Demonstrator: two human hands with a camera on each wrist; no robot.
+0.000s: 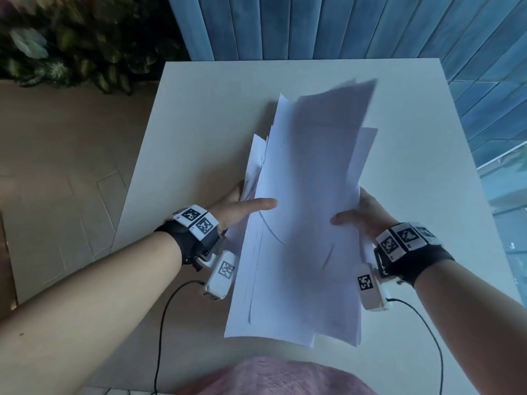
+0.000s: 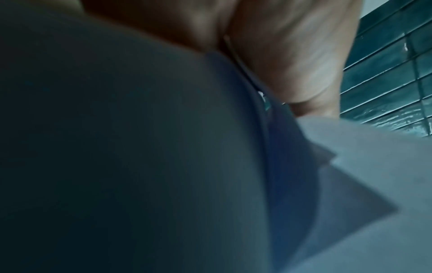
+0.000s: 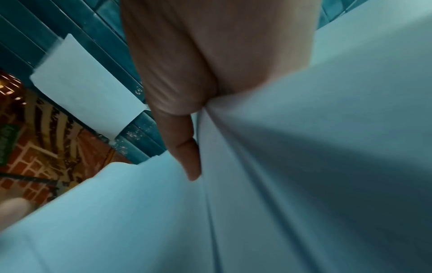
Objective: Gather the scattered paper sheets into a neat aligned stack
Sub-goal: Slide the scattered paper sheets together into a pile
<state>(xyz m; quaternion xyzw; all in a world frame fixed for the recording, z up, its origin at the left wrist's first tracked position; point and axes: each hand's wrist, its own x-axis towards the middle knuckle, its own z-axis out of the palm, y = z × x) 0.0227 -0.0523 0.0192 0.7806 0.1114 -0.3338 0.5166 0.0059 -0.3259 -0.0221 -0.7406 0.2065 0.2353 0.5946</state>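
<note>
A white square surface (image 1: 199,115) stands against a wall of blue-green vertical panels (image 1: 285,24), with tan floor tiles (image 1: 57,155) and leafy plants (image 1: 71,44) to the left. Above it, both hands hold the paper sheets (image 1: 302,218) as a loose, uneven bundle, corners fanning out at the far end. The left hand (image 1: 236,208) grips the left edge, thumb lying flat on top, its other fingers hidden underneath. The right hand (image 1: 363,215) pinches the right edge, thumb over the top sheet. The right wrist view alone shows a finger (image 3: 184,147) pressed under the sheets and a brick-patterned area beyond. The left wrist view shows mostly dark paper undersides (image 2: 140,147). Tagged wrist bands (image 1: 196,220) and cables (image 1: 162,323) trail toward the person.
</note>
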